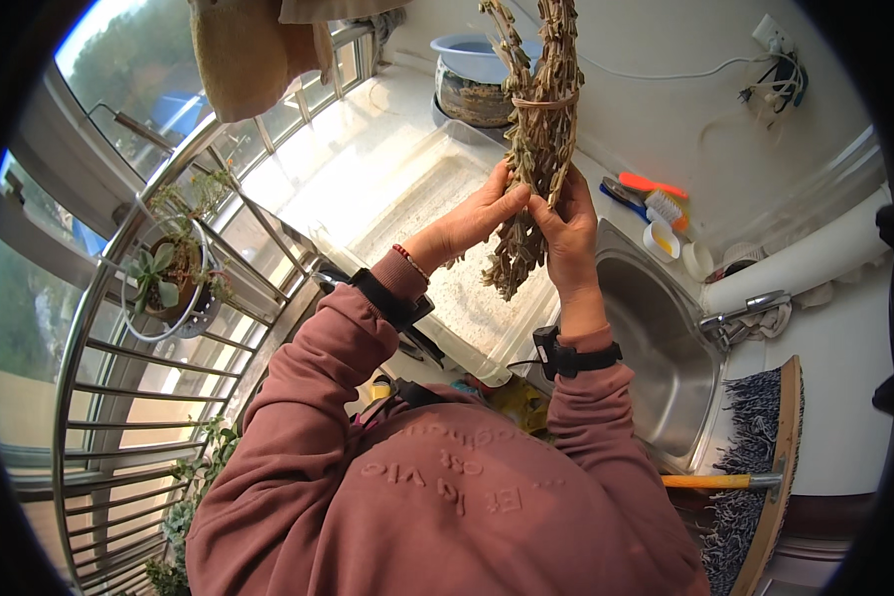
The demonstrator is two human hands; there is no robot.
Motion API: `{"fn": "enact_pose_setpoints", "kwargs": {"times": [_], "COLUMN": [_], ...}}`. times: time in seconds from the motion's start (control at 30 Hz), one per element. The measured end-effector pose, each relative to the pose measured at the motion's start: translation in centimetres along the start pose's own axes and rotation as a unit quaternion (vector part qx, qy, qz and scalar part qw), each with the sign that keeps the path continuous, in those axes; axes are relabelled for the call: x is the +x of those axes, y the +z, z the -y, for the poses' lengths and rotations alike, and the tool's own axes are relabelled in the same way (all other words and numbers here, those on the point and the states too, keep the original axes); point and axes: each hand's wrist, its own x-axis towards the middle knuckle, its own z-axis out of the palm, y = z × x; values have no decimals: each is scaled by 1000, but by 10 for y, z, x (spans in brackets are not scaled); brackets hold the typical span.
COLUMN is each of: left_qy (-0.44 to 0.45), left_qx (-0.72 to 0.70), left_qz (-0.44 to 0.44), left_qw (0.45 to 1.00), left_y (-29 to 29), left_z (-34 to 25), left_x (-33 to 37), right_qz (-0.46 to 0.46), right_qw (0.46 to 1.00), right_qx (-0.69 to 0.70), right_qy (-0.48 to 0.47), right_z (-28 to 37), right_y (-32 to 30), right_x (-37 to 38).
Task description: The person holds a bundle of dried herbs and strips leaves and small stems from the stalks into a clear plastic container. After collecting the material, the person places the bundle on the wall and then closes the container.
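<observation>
A bundle of dried stalks [546, 124], brown and thick with small pods, is held up in front of me. A tan band [544, 102] ties it round the middle. My left hand [477, 211] grips the lower part of the bundle from the left, fingers closed. On the opposite side, my right hand [570, 233] is closed on it too, its thumb against the stalks. The bundle's lower end hangs between and below my hands, over a clear plastic bin [457, 360] with pale, speckled bits on its bottom.
A steel sink [656, 338] with a faucet [745, 310] lies to the right, brushes [656, 189] behind it. A mop [765, 467] stands near right. At the back is a pot [472, 99] with a blue basin [457, 45]. Left are a metal railing [74, 397] and hanging plant [174, 278].
</observation>
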Motion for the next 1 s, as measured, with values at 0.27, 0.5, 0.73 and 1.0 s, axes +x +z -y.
{"fn": "enact_pose_setpoints", "kwargs": {"times": [0.27, 0.5, 0.73, 1.0], "left_qy": [-24, 38, 62, -54], "left_qx": [-84, -21, 212, -39], "left_qz": [-17, -78, -99, 18], "left_qw": [996, 996, 970, 998], "left_y": [-7, -8, 10, -9], "left_z": [-7, 8, 18, -17], "left_x": [10, 15, 14, 13], "right_qz": [41, 42, -17, -20], "right_qw": [998, 999, 999, 999], "right_qx": [38, -6, -27, -42], "right_qy": [-10, 5, 16, 29], "right_z": [-7, -7, -11, -4], "right_y": [-11, -20, -3, -9], "right_x": [5, 8, -1, 4]}}
